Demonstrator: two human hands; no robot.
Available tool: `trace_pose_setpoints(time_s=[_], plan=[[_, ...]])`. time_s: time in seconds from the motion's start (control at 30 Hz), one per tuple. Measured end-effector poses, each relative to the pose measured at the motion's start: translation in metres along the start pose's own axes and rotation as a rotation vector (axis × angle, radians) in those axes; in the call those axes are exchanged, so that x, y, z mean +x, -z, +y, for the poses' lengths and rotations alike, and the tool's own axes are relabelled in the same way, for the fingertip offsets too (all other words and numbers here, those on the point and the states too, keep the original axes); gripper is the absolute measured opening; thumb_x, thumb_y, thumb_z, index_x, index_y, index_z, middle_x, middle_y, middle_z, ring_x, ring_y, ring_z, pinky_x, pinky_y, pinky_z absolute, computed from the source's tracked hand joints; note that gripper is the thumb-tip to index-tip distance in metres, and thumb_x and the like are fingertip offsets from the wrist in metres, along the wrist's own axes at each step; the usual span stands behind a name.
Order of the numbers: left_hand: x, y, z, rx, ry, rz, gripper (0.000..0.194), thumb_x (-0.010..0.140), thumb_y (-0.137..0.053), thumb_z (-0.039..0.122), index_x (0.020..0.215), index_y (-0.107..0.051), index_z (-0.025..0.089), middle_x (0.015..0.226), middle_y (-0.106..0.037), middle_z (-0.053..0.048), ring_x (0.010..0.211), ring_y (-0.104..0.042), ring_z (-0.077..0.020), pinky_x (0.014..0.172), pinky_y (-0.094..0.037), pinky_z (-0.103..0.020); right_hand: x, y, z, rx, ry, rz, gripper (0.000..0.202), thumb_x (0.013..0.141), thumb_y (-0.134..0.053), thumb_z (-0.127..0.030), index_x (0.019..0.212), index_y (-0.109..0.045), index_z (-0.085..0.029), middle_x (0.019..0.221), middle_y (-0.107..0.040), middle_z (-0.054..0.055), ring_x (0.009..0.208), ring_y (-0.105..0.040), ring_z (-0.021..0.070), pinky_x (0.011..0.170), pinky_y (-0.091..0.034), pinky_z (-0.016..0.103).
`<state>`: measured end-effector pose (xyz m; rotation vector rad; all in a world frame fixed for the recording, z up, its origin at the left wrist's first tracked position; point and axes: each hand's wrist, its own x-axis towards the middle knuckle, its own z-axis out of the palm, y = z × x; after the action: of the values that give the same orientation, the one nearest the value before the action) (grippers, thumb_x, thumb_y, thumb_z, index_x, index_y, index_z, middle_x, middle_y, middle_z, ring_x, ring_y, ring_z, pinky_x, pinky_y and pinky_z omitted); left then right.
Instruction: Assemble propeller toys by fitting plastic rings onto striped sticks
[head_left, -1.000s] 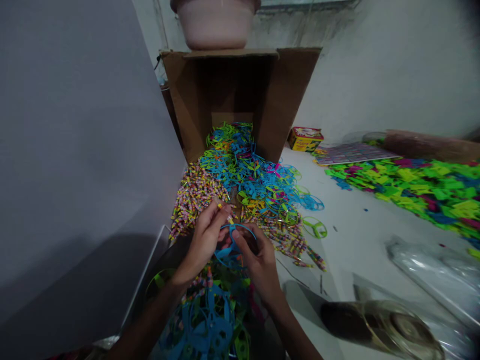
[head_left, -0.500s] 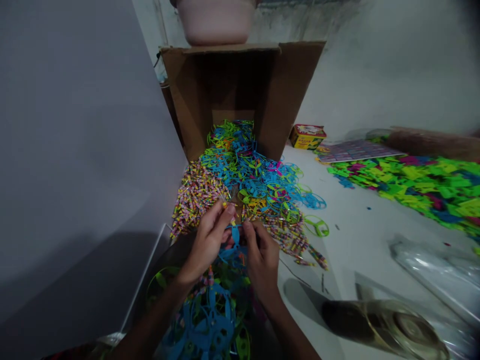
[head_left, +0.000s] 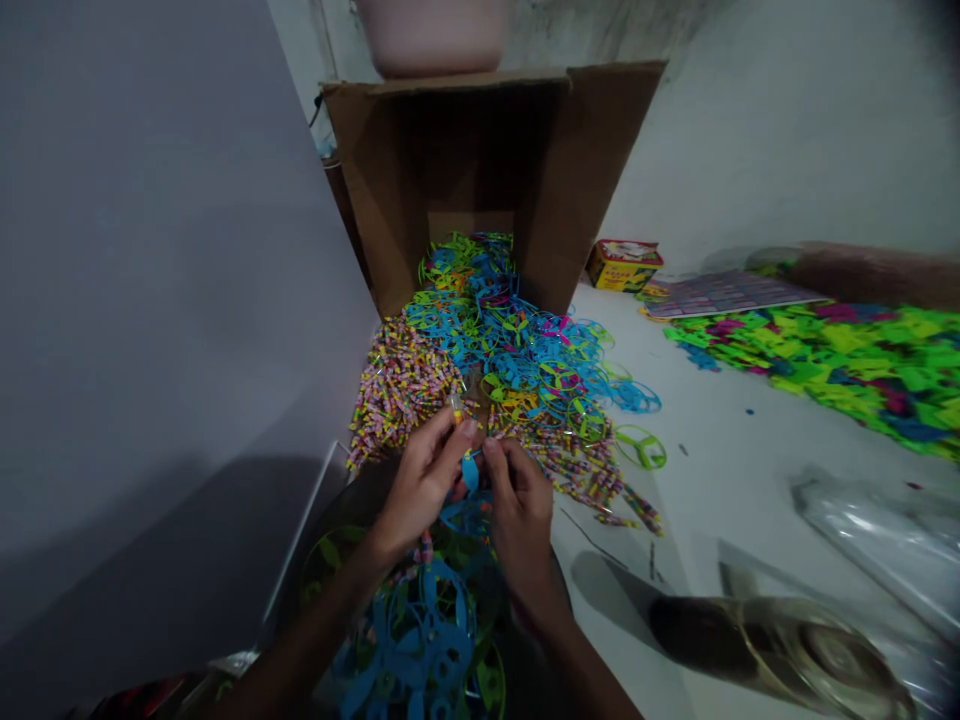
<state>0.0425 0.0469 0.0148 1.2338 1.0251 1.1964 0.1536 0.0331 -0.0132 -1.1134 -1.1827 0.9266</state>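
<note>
My left hand [head_left: 421, 485] pinches a small patterned stick [head_left: 458, 408] with a clear tip, held upright between thumb and fingers. Just beneath it, a blue propeller piece [head_left: 470, 472] shows between the two hands. The fingertips of my right hand [head_left: 521, 500] are closed on the edge of this blue piece. Below both hands, a dark container holds blue propeller rings [head_left: 420, 640] and green ones. Beyond the fingers lie a heap of patterned sticks [head_left: 401, 385] and a pile of blue and green propeller rings [head_left: 517, 335].
An open cardboard box [head_left: 600, 150] stands behind the heaps, with a pink tub [head_left: 435, 35] on it. Rightward are a yellow-red box [head_left: 624, 266], green pieces [head_left: 840, 355], a plastic bag [head_left: 877, 530] and a bottle [head_left: 780, 650]. A grey panel [head_left: 172, 300] rises on the left.
The stick in my left hand now stands more upright, with its clear tip showing above the fingers. Both hands remain close together, and the view has shifted slightly.
</note>
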Motion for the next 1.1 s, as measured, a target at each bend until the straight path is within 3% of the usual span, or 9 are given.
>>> trace_pose_setpoints(time_s=[0.1, 0.23, 0.4, 0.53, 0.7, 0.87, 1.1], plan=[[0.005, 0.003, 0.005, -0.101, 0.036, 0.056, 0.034, 0.09, -0.06, 0.049, 0.081, -0.048, 0.02, 0.061, -0.038, 0.008, 0.044, -0.036, -0.0041, 0.039, -0.034, -0.014, 0.009, 0.006, -0.004, 0.101, -0.061, -0.125, 0.026, 0.09, -0.062, -0.043, 0.079, -0.064, -0.019, 0.068, -0.058, -0.003, 0.063, -0.052, 0.0113, 0.06, -0.043, 0.022], [0.008, 0.005, 0.009, -0.102, -0.023, 0.128, 0.03, 0.088, -0.064, 0.046, 0.083, -0.051, 0.019, 0.063, -0.038, 0.007, 0.045, -0.034, -0.0034, 0.039, -0.029, -0.013, 0.015, 0.012, -0.01, 0.251, -0.175, -0.334, 0.021, 0.079, -0.076, -0.039, 0.087, -0.072, -0.02, 0.078, -0.069, 0.0, 0.074, -0.065, 0.0147, 0.07, -0.051, 0.023], [0.007, 0.002, 0.007, 0.021, -0.066, 0.187, 0.036, 0.091, -0.058, 0.05, 0.075, -0.051, 0.019, 0.058, -0.037, 0.007, 0.044, -0.033, -0.0051, 0.04, -0.027, -0.018, 0.006, 0.008, -0.013, 0.177, -0.137, -0.291, 0.016, 0.086, -0.069, -0.036, 0.09, -0.072, -0.021, 0.078, -0.071, 0.0, 0.074, -0.068, 0.0147, 0.07, -0.052, 0.023], [0.006, 0.0, 0.011, 0.138, -0.141, 0.277, 0.034, 0.093, -0.057, 0.047, 0.076, -0.056, 0.017, 0.064, -0.043, 0.004, 0.055, -0.038, -0.007, 0.05, -0.031, -0.019, 0.003, 0.004, -0.014, 0.114, -0.125, -0.284, 0.016, 0.082, -0.073, -0.035, 0.081, -0.072, -0.019, 0.074, -0.072, 0.0, 0.068, -0.068, 0.0153, 0.068, -0.053, 0.024], [0.005, -0.006, 0.02, 0.135, -0.162, 0.215, 0.031, 0.093, -0.058, 0.045, 0.077, -0.059, 0.018, 0.066, -0.044, 0.004, 0.059, -0.039, -0.0084, 0.053, -0.032, -0.021, 0.002, 0.006, -0.022, 0.121, -0.063, -0.259, 0.02, 0.087, -0.068, -0.031, 0.071, -0.07, -0.019, 0.066, -0.07, -0.001, 0.061, -0.066, 0.0126, 0.062, -0.05, 0.021], [-0.002, -0.013, 0.025, 0.107, -0.149, 0.246, 0.035, 0.094, -0.056, 0.046, 0.074, -0.051, 0.018, 0.066, -0.042, 0.004, 0.058, -0.036, -0.0087, 0.052, -0.03, -0.021, -0.004, 0.008, -0.029, 0.082, 0.001, -0.212, 0.016, 0.088, -0.066, -0.029, 0.076, -0.072, -0.02, 0.069, -0.072, -0.001, 0.064, -0.067, 0.0121, 0.064, -0.049, 0.021], [-0.01, -0.015, 0.023, 0.172, -0.172, 0.21, 0.033, 0.096, -0.053, 0.044, 0.077, -0.056, 0.018, 0.069, -0.047, 0.003, 0.063, -0.042, -0.0086, 0.056, -0.035, -0.02, -0.01, 0.007, -0.02, 0.057, 0.019, -0.183, 0.014, 0.089, -0.065, -0.029, 0.081, -0.073, -0.021, 0.076, -0.074, -0.002, 0.069, -0.067, 0.0131, 0.069, -0.05, 0.022]])
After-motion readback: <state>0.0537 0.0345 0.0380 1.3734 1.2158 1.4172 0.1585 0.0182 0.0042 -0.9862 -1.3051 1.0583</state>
